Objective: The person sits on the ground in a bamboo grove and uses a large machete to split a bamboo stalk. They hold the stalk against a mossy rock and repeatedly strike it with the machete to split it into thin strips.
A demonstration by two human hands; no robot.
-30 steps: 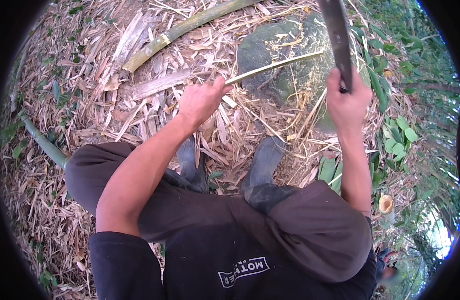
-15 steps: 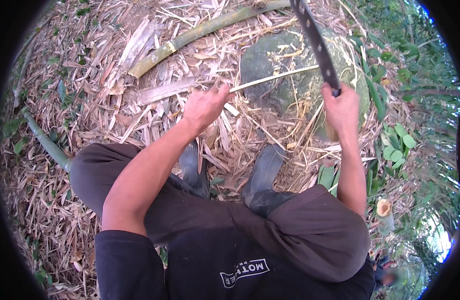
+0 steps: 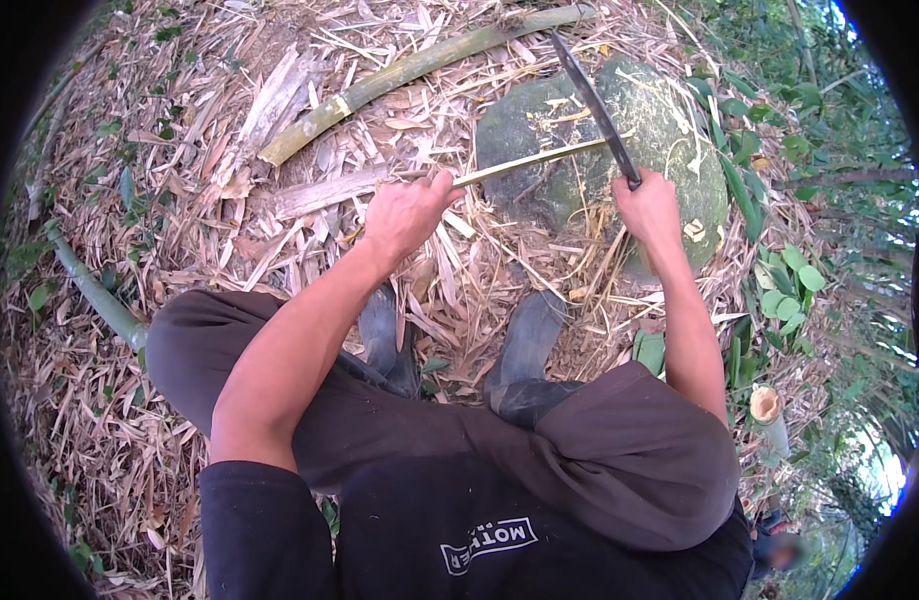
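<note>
Head camera: at 11 o'clock the left hand (image 3: 407,212) has fingers clamped on a slim strip (image 3: 529,163), at 1 o'clock over a mossy rock (image 3: 669,110); at 2 o'clock the right hand (image 3: 649,205) grips a knife (image 3: 592,101) (blade contact is unclear). Cutting seems in hand; another stroke would call for steadiness.

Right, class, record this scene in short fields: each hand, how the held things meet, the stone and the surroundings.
Left hand: grips thin strip
Right hand: grips dark knife
Meeting: blade at strip's far end; contact unclear
Stone: mossy, pale chips on it
Surroundings: dry leaves, cut pole
</note>
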